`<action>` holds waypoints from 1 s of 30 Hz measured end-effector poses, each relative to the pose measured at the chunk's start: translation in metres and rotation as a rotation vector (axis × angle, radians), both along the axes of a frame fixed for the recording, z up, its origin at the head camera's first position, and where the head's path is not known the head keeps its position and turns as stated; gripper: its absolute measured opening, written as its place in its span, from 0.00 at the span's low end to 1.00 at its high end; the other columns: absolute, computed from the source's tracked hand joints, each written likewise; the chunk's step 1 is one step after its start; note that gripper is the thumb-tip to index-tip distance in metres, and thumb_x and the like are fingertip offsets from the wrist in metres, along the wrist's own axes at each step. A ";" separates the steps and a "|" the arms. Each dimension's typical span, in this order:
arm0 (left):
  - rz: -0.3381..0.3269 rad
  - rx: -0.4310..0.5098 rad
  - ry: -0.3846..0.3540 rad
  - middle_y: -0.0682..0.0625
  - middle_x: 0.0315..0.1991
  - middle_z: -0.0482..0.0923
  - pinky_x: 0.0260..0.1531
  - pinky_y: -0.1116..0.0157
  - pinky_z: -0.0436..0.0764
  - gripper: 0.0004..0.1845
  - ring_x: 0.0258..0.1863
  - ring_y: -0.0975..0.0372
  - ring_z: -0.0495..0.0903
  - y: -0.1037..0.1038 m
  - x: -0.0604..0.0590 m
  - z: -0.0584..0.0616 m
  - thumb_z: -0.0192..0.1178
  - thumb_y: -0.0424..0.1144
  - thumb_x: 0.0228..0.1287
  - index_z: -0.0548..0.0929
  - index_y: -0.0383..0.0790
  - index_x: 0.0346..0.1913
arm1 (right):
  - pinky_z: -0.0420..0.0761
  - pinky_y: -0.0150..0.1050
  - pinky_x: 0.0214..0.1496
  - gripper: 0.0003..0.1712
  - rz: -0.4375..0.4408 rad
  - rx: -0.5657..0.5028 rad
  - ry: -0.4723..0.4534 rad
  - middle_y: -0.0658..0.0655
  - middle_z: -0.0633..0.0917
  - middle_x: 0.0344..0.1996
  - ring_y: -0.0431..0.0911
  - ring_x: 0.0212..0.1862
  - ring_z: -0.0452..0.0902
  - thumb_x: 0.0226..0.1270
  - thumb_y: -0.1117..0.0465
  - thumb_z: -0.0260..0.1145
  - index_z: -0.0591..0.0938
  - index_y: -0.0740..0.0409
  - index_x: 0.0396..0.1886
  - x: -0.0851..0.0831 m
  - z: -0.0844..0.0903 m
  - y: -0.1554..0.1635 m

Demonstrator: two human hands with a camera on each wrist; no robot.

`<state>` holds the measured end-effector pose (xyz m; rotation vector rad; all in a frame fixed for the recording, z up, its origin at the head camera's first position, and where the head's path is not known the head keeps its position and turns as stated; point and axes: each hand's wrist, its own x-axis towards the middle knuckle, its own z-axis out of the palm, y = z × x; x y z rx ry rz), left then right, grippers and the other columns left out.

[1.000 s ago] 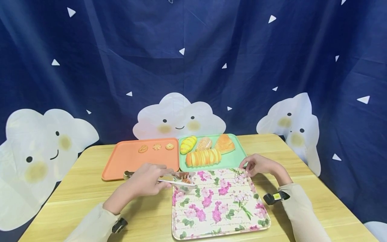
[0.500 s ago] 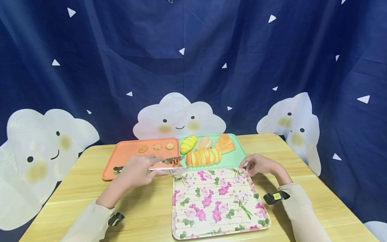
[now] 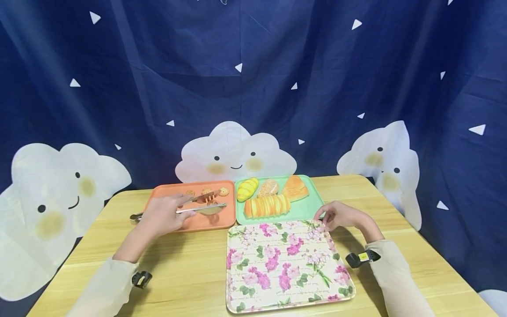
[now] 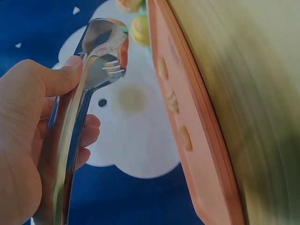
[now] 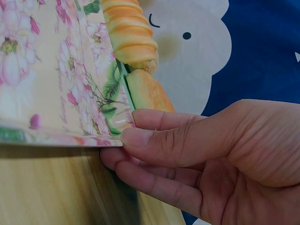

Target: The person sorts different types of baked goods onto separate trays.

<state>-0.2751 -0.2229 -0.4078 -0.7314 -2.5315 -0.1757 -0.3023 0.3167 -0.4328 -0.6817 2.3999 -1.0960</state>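
Note:
Metal serving tongs (image 3: 211, 208) with one fork-like end and one spoon-like end are gripped by my left hand (image 3: 161, 215). Their tips hover over the orange tray (image 3: 158, 193), in front of a row of small cookies (image 3: 223, 191). In the left wrist view my thumb presses one arm of the tongs (image 4: 70, 126), with fingers wrapped behind; I make out no food clearly between the ends. My right hand (image 3: 344, 215) pinches the far right corner of the floral tray (image 3: 293, 273). The right wrist view shows the thumb on its rim and fingers below.
A green tray (image 3: 313, 207) adjoins the orange one at the back, holding a long striped loaf (image 3: 267, 206), a yellow roll (image 3: 247, 189), a seeded bun (image 3: 267, 188) and an orange-brown bread (image 3: 295, 188). All stand on a wooden table (image 3: 190, 273) before a blue curtain.
My left hand has carried the tongs leftward and away from me, from above the floral tray's far left corner to over the orange tray. The right hand has stayed at its corner.

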 end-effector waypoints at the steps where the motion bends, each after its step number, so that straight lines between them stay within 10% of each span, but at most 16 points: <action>1: 0.013 -0.002 -0.008 0.49 0.33 0.87 0.19 0.65 0.70 0.23 0.24 0.61 0.80 -0.003 -0.001 0.000 0.74 0.50 0.57 0.88 0.44 0.54 | 0.83 0.35 0.36 0.18 -0.001 0.000 -0.001 0.75 0.84 0.36 0.48 0.36 0.84 0.56 0.80 0.68 0.83 0.74 0.49 0.000 0.000 0.000; 10: 0.119 -0.028 -0.052 0.43 0.44 0.89 0.15 0.63 0.65 0.25 0.18 0.61 0.75 -0.028 -0.008 -0.004 0.75 0.51 0.56 0.88 0.46 0.56 | 0.83 0.36 0.36 0.19 0.000 -0.003 -0.003 0.74 0.85 0.36 0.47 0.35 0.83 0.56 0.80 0.68 0.83 0.74 0.49 0.001 0.001 0.000; 30: 0.191 -0.067 -0.154 0.53 0.27 0.75 0.17 0.63 0.64 0.23 0.19 0.64 0.66 -0.049 -0.018 -0.025 0.72 0.50 0.59 0.88 0.44 0.56 | 0.83 0.37 0.36 0.19 -0.010 0.002 -0.006 0.72 0.85 0.36 0.49 0.35 0.83 0.57 0.81 0.66 0.83 0.73 0.49 0.002 0.002 -0.002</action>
